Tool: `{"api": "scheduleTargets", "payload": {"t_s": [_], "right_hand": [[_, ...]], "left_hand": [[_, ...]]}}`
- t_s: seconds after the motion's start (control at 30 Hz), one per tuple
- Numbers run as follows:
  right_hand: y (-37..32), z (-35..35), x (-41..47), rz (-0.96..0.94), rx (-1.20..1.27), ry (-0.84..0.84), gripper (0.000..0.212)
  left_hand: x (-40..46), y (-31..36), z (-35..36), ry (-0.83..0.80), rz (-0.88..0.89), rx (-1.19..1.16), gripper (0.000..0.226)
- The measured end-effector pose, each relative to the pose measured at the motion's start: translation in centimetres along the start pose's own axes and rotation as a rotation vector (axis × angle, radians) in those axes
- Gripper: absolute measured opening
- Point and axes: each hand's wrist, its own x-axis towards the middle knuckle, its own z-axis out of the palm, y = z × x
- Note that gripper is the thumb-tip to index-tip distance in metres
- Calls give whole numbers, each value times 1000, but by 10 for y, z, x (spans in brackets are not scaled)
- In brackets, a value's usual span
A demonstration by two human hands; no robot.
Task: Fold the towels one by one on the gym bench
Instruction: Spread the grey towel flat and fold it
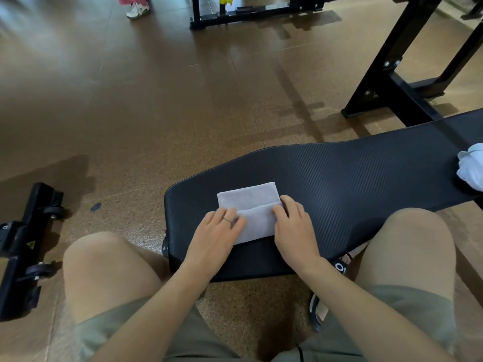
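Two hands work one small grey towel (248, 205) in the single head view, and the step in hand looks like pressing down a fold already made, so the thing to do well is to keep the edges square before letting go. The left hand (218, 232) lies on the towel's near left corner with fingers nearly straight and spread flat, pressing rather than gripping; a thin ring shows on one finger. The right hand (294, 226) sits at the towel's right edge with fingers bent down onto the cloth, and whether it pinches the edge or only presses it I cannot tell. A good finish, as I judge it, would be to slide both palms outward along the crease so the upper layer lies level with the lower one, then check that the near flap meets the far edge evenly, since soft cloth of this kind tends to spring back and drift. The towel rests near the left end of the black ribbed table (352, 176), folded to a compact rectangle, with a raised lip where the near layer overlaps the far one. A bunched white towel (471, 168) waits at the table's far right, well apart, seemingly unfolded and likely next
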Motion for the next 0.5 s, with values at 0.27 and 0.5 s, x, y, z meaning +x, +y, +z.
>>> {"api": "scheduleTargets", "payload": {"t_s": [0.27,0.5], "right_hand": [[10,-28,8,-552,-195,-163,49],[26,-13,10,-495,-211,-249,67]], "left_hand": [[1,7,3,-76,76,20,59],[-5,6,19,-65,102,200,72]]}}
